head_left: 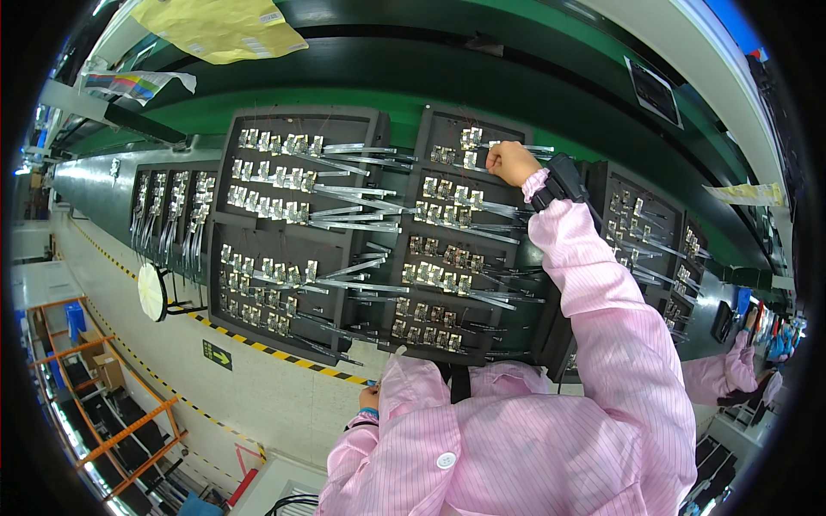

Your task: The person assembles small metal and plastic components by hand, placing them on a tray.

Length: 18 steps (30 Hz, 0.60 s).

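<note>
My right hand (511, 162) reaches over the far end of the middle black foam tray (439, 120). Its fingers are pinched together beside a small circuit board (471, 160); whatever they may hold is hidden. Rows of similar boards with silvery flat ribbon strips (490, 206) lie in this tray, the strips trailing off to the right. My left hand (369, 397) is low beside my body, partly covered by the pink sleeve. Its fingers look curled, with a tiny bluish bit at their tips that I cannot make out.
More black foam trays with boards stand left (225, 206) and right (615, 193) on the dark green bench. A yellow sheet (219, 26) hangs at the upper left. A round stool (152, 292) and orange racks (103, 447) stand at left. Another person's pink sleeve (718, 374) shows at right.
</note>
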Tool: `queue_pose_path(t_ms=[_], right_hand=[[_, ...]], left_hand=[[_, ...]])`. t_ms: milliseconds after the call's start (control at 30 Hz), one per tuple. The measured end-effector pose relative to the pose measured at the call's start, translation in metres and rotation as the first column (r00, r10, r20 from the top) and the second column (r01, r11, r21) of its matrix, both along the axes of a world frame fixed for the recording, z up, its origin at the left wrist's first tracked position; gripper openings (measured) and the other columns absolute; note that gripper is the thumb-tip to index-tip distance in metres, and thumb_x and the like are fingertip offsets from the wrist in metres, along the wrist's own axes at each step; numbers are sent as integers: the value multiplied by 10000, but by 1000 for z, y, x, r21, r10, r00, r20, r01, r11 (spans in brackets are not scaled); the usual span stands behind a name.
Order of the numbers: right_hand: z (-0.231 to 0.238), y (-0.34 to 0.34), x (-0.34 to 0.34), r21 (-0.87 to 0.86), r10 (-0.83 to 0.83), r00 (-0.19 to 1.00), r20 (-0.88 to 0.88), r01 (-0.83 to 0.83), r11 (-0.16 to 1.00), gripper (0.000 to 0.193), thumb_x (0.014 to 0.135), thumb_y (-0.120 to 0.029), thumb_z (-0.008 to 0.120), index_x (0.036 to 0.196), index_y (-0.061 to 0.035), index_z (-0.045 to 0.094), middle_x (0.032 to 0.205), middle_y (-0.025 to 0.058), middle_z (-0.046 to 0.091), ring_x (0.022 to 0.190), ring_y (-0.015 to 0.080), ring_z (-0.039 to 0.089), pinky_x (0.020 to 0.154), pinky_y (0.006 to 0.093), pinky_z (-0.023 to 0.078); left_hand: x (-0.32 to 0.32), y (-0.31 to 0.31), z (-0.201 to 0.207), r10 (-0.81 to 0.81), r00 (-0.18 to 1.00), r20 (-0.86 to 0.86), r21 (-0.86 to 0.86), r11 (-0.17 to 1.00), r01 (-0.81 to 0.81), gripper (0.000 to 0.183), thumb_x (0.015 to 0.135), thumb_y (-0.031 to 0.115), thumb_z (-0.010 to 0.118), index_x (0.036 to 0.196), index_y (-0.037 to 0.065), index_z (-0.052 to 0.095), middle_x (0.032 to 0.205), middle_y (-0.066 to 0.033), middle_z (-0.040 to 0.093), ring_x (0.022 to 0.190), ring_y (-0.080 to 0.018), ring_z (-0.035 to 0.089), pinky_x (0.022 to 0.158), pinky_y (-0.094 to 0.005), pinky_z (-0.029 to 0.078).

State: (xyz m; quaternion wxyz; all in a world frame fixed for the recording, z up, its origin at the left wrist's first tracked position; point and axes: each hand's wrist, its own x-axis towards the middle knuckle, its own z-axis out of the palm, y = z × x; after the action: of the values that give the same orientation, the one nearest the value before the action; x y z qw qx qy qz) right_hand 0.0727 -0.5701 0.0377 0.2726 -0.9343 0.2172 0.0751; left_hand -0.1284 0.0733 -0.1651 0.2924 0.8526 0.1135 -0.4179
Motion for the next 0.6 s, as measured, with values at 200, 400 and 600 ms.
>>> queue_pose_path(t_ms=[200, 400, 600], right_hand=[[-11, -1, 6, 43, -42, 999, -5, 42, 998, 59, 665, -72, 649, 717, -90, 671, 771, 120, 660, 781, 285, 637, 716, 368, 502], [2, 9, 7, -83, -29, 997, 67, 34, 996, 74, 687, -59, 633, 749, -25, 658, 709, 121, 646, 688, 240, 641, 650, 320, 496], [6, 3, 5, 6, 0, 990, 143, 0, 1000, 90, 682, -89, 666, 750, -30, 673, 689, 130, 641, 659, 245, 636, 620, 313, 490]], left_hand=[[15, -23, 31, -45, 999, -1, 52, 998, 45, 343, 728, 309, 676, 841, -15, 663, 736, -230, 627, 712, -335, 638, 644, -358, 476], [15, -21, 31, -51, 999, -1, 48, 998, 51, 345, 738, 319, 672, 817, -17, 658, 718, -235, 620, 707, -344, 635, 641, -362, 474], [9, -13, 18, -53, 998, 31, 46, 998, 51, 364, 731, 342, 673, 821, -10, 654, 720, -242, 615, 725, -374, 623, 648, -381, 470]])
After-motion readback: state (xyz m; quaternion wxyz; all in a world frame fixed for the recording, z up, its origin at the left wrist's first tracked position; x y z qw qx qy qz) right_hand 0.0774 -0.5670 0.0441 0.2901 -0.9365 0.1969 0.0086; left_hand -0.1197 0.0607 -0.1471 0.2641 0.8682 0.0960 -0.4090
